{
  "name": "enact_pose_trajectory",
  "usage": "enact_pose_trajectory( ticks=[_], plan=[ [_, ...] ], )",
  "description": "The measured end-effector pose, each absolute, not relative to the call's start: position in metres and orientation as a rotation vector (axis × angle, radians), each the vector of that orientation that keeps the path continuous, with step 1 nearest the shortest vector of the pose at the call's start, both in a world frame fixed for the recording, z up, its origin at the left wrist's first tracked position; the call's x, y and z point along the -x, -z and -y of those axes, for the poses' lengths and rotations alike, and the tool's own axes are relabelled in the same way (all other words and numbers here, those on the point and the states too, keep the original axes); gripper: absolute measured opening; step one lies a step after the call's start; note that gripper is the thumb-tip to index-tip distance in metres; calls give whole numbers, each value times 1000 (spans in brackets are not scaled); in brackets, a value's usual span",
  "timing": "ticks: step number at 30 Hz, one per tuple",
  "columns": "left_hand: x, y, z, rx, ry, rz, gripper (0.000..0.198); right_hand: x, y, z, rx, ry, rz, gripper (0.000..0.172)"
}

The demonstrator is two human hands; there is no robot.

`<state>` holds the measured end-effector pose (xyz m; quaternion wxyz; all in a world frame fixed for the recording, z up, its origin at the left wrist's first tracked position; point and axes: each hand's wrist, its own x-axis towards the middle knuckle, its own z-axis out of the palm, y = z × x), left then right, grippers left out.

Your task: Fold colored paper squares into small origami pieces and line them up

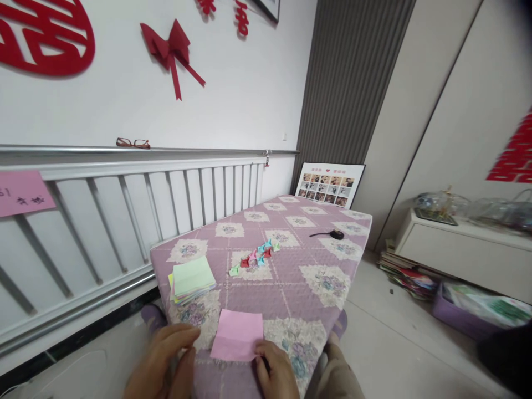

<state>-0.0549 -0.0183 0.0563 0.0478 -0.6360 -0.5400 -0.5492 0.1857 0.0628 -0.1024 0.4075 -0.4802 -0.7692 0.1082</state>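
Observation:
A square pink sheet of paper [238,334] lies on the flowered tablecloth, with a faint crease across it. My right hand [277,370] pinches its lower right corner between thumb and fingers. To the left of the sheet, my left hand [168,354] hovers apart from it, fingers stretched out and holding nothing. Beyond my left hand sits a stack of coloured paper squares [193,278], light green on top. Several small folded paper pieces [253,257] in green, red, pink and blue are clustered farther up the table.
A black cord-like item with a round end [336,234] lies toward the table's right side. The tablecloth [286,302] runs to a framed photo board [330,184] at the far end. A white radiator [199,194] borders the left, with glasses [133,143] above it.

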Motion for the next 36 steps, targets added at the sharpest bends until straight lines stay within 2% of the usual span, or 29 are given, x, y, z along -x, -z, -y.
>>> enact_pose_trajectory(
  ticks=[3, 7, 11, 16, 21, 26, 28, 31, 36],
  plan=[
    [55, -9, 10, 2103, 1437, 1720, 27, -185, 100, -61, 1217, -313, 1923, 17],
    [60, 62, -3, 2325, 1155, 1805, 47, -186, 98, -59, 1208, -391, 1885, 18],
    [53, 98, -12, 2346, 1038, 1975, 53, -188, 94, -58, 1168, -459, 1831, 17],
    [38, 95, -17, 2377, 1079, 2168, 45, -191, 93, -54, 1135, -531, 1836, 18],
    [28, 86, -13, 2551, 1041, 2165, 38, -195, 96, -49, 1132, -603, 1840, 18],
    [21, 88, -5, 2538, 1055, 2186, 35, -205, 95, -49, 1174, -630, 1834, 41],
    [19, 89, -1, 2551, 1090, 2161, 34, -208, 94, -50, 1184, -641, 1844, 44],
    [17, 91, 3, 2585, 1137, 2140, 30, -212, 91, -52, 1188, -662, 1866, 44],
    [18, 90, 2, 2523, 1092, 2346, 25, -210, 88, -52, 1253, -669, 1873, 34]
  ],
)
